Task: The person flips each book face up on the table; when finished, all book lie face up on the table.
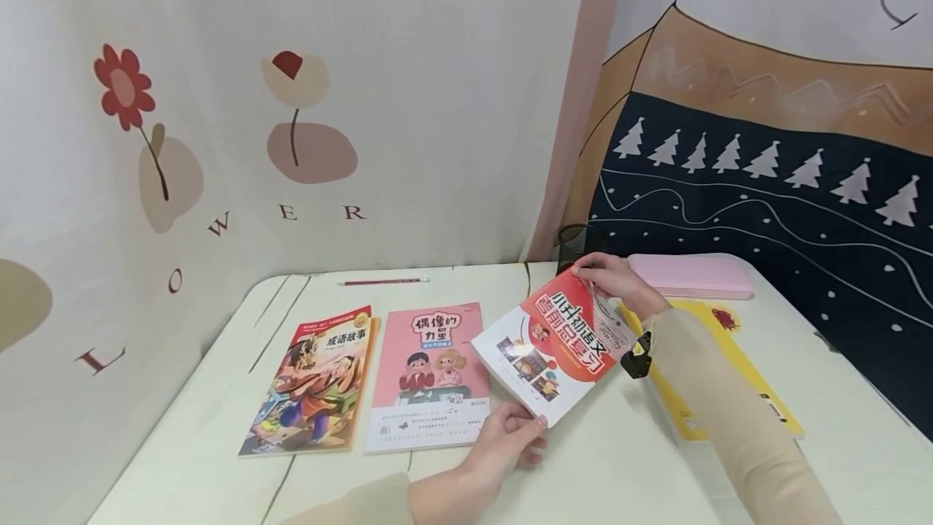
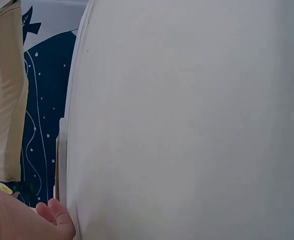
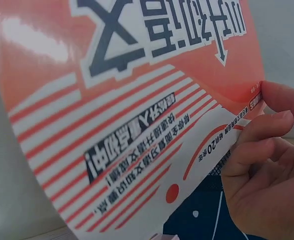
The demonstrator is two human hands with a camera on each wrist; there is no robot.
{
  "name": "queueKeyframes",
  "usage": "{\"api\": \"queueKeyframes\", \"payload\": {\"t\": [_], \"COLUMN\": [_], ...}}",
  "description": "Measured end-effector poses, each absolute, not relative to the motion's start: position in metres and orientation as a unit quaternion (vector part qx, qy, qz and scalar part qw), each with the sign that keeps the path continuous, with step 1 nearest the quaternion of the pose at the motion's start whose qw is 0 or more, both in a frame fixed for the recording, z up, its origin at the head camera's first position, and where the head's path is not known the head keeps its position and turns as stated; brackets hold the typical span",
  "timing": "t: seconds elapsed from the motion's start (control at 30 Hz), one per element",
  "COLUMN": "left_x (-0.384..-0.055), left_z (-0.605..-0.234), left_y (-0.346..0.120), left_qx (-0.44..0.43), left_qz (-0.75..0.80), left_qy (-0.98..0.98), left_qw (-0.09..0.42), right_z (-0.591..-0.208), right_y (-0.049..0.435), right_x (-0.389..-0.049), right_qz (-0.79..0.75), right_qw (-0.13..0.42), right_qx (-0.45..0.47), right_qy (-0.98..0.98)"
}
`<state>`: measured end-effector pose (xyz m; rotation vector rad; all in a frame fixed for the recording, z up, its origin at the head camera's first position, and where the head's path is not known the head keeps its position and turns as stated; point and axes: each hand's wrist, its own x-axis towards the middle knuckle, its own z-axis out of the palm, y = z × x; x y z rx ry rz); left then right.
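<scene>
The two hands stand apart, each pinching the red-and-white book [image 1: 547, 355]: the right hand [image 1: 614, 278] grips its far end, the left hand [image 1: 504, 440] its near corner. The book slants over the pale table [image 1: 583, 468], between a pink book [image 1: 430, 347] and a yellow book [image 1: 710, 314], a pink case [image 1: 688, 275] lying just behind the latter

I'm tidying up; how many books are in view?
4: multicoloured book far left, pink book beside it, red-white book in the right hand, yellow book partly behind the right sleeve; others may be hidden.
</scene>
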<state>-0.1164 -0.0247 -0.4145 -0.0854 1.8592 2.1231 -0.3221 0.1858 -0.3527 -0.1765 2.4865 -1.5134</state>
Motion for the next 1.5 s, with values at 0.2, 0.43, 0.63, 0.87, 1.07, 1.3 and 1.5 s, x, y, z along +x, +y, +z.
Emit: {"api": "queueKeyframes", "payload": {"t": [0.2,0.43,0.63,0.87,1.07,1.3,1.5], "left_x": [-0.112,-0.111,-0.107,-0.105,-0.104,-0.106,-0.106], "left_z": [-0.416,-0.418,-0.417,-0.419,-0.42,-0.417,-0.414], "left_y": [-0.018,-0.013,-0.003,0.005,0.007,0.006,0.002], "left_qx": [-0.028,-0.035,-0.028,0.004,0.024,0.023,0.028], "left_qz": [0.734,0.732,0.751,0.772,0.77,0.739,0.714], "left_qy": [0.654,0.645,0.61,0.554,0.53,0.544,0.583], "left_qw": [0.183,0.217,0.25,0.313,0.354,0.397,0.386], "right_z": [-0.358,-0.367,-0.373,-0.376,-0.378,-0.383,-0.383], "right_y": [0.179,0.172,0.168,0.158,0.148,0.141,0.142], "right_x": [-0.328,-0.335,-0.34,-0.343,-0.341,-0.34,-0.336], "right_qz": [-0.496,-0.485,-0.47,-0.43,-0.408,-0.383,-0.388], "right_qw": [0.108,0.129,0.153,0.168,0.166,0.19,0.19], "right_qx": [-0.072,-0.054,-0.074,-0.106,-0.126,-0.141,-0.163], "right_qy": [0.859,0.863,0.866,0.881,0.889,0.893,0.887]}}
